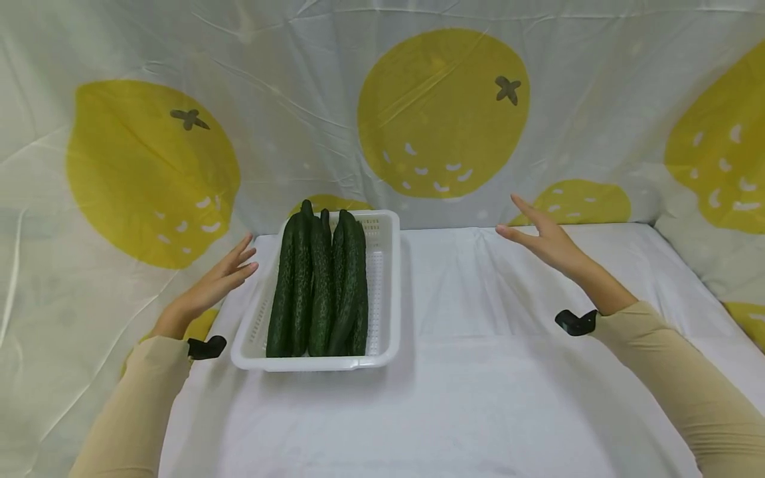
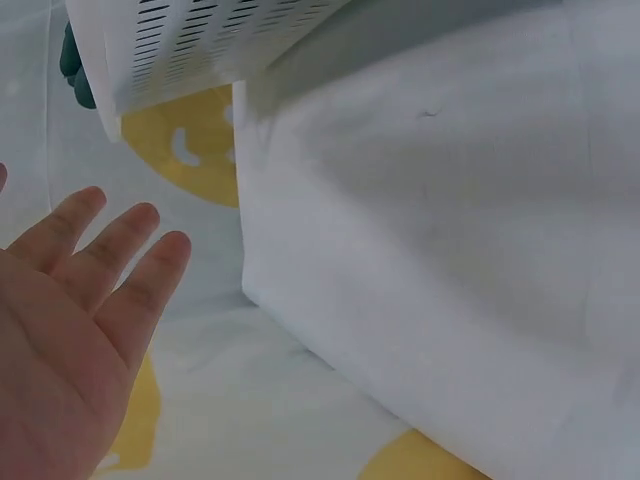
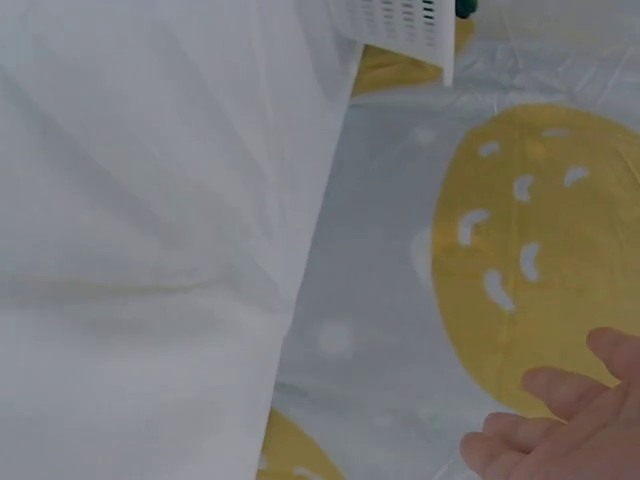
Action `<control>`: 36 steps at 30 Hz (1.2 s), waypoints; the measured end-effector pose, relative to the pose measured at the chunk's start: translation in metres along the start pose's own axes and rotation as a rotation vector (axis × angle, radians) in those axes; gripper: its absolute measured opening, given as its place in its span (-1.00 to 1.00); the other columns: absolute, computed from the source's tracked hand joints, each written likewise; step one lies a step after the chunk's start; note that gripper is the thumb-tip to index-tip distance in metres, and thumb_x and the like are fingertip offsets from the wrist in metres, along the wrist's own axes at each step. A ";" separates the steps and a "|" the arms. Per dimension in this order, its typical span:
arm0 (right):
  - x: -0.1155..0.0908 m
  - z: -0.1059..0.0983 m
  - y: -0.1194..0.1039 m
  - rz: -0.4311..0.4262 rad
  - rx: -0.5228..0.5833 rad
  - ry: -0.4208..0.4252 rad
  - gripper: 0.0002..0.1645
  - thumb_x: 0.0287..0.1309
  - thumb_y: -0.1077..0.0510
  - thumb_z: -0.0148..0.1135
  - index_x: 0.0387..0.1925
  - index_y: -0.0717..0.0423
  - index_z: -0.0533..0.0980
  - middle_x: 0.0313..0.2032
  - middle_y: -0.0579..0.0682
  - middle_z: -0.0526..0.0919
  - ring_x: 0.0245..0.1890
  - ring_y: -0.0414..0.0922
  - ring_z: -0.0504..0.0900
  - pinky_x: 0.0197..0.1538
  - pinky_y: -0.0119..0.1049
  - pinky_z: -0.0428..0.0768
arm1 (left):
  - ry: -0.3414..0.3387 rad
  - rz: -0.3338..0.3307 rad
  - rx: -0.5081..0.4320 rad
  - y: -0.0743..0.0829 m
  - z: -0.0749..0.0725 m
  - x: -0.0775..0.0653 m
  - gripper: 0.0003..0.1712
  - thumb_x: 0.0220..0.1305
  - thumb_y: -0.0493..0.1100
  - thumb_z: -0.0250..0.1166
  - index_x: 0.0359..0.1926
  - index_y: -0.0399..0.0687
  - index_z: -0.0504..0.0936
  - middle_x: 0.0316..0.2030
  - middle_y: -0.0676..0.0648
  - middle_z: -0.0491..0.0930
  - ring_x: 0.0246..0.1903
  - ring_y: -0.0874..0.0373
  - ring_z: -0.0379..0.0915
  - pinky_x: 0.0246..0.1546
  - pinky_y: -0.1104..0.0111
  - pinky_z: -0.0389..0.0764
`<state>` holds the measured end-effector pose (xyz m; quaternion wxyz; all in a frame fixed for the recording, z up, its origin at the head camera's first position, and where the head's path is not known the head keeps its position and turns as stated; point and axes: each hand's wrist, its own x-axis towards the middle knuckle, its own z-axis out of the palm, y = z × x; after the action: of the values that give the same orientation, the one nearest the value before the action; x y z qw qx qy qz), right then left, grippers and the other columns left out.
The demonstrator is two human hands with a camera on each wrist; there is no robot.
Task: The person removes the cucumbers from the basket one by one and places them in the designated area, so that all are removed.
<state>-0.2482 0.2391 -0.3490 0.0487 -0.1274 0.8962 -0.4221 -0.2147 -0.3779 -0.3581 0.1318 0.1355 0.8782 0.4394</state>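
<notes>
Several long dark green cucumbers (image 1: 321, 285) lie side by side in a white plastic basket (image 1: 391, 292) on the left part of the table. My left hand (image 1: 209, 287) is raised just left of the basket, fingers extended, holding nothing. In the left wrist view the palm of that left hand (image 2: 70, 330) shows with its fingers spread, apart from the slotted basket wall (image 2: 200, 45). Over on the right side, my right hand (image 1: 550, 245) hovers with thumb and fingers parted and nothing between them. The right wrist view catches its fingers (image 3: 560, 390) at the lower right corner.
A white cloth (image 1: 478, 398) covers the table. Behind and at the sides hangs a pale curtain (image 1: 287, 99) printed with large yellow lemons (image 1: 442, 113). Each sleeve cuff carries a small black wrist camera, one on the left (image 1: 206, 348) and one on the right (image 1: 576, 322).
</notes>
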 end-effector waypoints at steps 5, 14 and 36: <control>0.002 0.008 -0.012 -0.068 0.070 -0.012 0.00 0.38 -0.14 0.19 0.59 -0.27 -0.18 0.56 -0.06 -0.19 0.54 0.04 -0.22 0.43 0.28 -0.07 | -0.041 0.001 -0.063 -0.004 0.002 -0.002 -0.16 0.59 -0.04 -0.01 0.59 0.35 -0.36 0.55 -0.23 -0.24 0.47 -0.33 -0.19 0.34 -0.24 0.03; 0.009 0.022 -0.029 -0.070 0.231 -0.052 -0.01 0.31 -0.03 0.32 0.57 -0.40 -0.05 0.53 -0.04 0.05 0.49 0.08 0.06 0.38 0.25 0.16 | -0.092 -0.018 -0.174 -0.010 0.009 -0.004 -0.22 0.61 -0.07 -0.03 0.61 0.26 -0.27 0.55 -0.26 -0.23 0.48 -0.32 -0.25 0.33 -0.28 -0.01; 0.046 0.054 -0.076 -0.091 0.572 -0.128 -0.16 0.23 0.29 0.37 0.49 -0.05 0.28 0.33 0.17 0.42 0.00 -0.06 0.68 0.15 -0.11 0.56 | -0.037 -0.089 -0.368 -0.025 0.018 0.008 -0.31 0.59 -0.08 -0.01 0.60 0.16 -0.04 0.09 -0.14 0.17 -0.45 0.32 0.25 -0.40 0.50 0.45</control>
<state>-0.2680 0.1398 -0.3241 0.1201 -0.1750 0.7292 -0.6505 -0.2186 -0.3760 -0.3898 0.1898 0.0783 0.7856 0.5836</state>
